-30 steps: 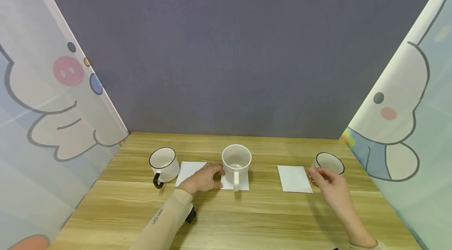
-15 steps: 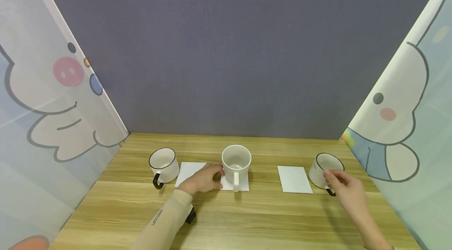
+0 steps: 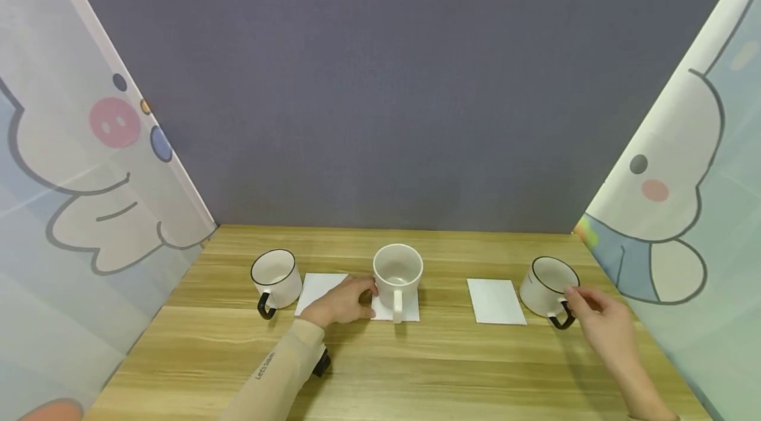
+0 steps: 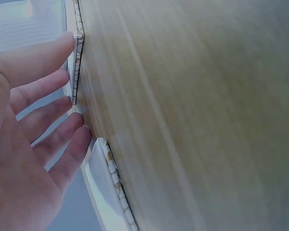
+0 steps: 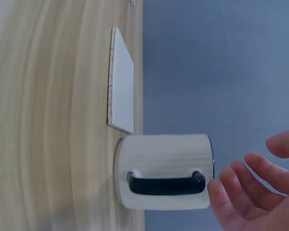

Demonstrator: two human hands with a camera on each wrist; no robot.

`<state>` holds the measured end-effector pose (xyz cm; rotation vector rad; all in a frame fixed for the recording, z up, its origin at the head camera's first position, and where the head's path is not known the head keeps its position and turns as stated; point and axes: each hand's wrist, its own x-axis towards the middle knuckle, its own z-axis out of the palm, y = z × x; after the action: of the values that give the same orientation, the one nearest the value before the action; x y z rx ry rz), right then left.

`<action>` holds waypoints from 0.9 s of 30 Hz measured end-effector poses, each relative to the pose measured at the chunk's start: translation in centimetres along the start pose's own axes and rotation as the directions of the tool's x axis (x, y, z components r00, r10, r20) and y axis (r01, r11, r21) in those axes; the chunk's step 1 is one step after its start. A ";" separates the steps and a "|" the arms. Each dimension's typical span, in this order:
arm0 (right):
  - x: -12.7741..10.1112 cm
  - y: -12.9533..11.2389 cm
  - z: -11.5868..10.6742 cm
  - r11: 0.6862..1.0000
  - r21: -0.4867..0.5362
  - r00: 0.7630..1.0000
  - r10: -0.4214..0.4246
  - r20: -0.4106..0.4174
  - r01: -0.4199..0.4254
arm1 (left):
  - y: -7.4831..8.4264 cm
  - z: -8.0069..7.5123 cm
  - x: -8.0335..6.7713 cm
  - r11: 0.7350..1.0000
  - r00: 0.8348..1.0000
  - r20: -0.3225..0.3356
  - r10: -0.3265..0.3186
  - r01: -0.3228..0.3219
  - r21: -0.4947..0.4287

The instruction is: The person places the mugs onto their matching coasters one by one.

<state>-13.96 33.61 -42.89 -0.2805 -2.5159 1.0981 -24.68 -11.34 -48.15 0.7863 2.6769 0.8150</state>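
Toward twelve o'clock on the surface [image 3: 440, 375], the centre mug [image 3: 399, 269] stands upright on the middle square [image 3: 411, 310], handle at six; that part looks done. At eleven o'clock the left mug [image 3: 284, 290] stands just beside the left square [image 3: 318, 283]; at two, the right mug [image 3: 537, 297] stands just beside the right square [image 3: 497, 302]. Setting those two on their squares seems left.

The left hand [image 3: 339, 302] lies at the centre mug's nine o'clock, its grip apart; contact is hard to tell. The right hand [image 3: 606, 328], at the right mug's four o'clock, has its grip apart too, holding nothing.

Bare wood runs from the middle square toward three o'clock and widely toward six. A strip separates the mugs from the far edge.
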 end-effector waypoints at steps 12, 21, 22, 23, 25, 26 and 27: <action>0.4 1.9 -0.4 0.998 -0.022 0.998 0.065 -0.003 -0.065 | -0.1 0.1 0.1 1.000 1.000 0.007 -0.025 0.025 0.005; 0.5 3.4 0.2 0.987 0.025 0.984 0.155 0.085 -0.157 | -0.3 0.2 0.4 1.000 1.000 0.002 -0.018 0.018 0.017; 0.5 3.6 0.3 0.983 0.030 0.980 0.175 0.097 -0.179 | -0.4 0.2 0.4 1.000 1.000 0.003 -0.022 0.022 0.018; 0.5 3.8 0.4 0.980 0.033 0.975 0.192 0.109 -0.197 | -0.4 0.2 0.4 1.000 1.000 0.002 -0.022 0.022 0.019; 0.5 4.0 0.5 0.969 0.066 0.964 0.230 0.132 -0.240 | -0.4 0.2 0.4 1.000 1.000 0.002 -0.018 0.018 0.021; 0.5 4.1 0.6 0.962 0.084 0.958 0.247 0.144 -0.260 | -0.4 0.2 0.4 1.000 1.000 0.002 -0.016 0.016 0.021; 0.4 4.2 0.6 0.956 0.098 0.953 0.258 0.156 -0.275 | -0.4 0.2 0.4 1.000 1.000 0.003 -0.018 0.018 0.019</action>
<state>-14.50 36.16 -46.27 -0.5409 -2.5763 1.4126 -25.11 -11.27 -48.61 0.7665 2.6888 0.7849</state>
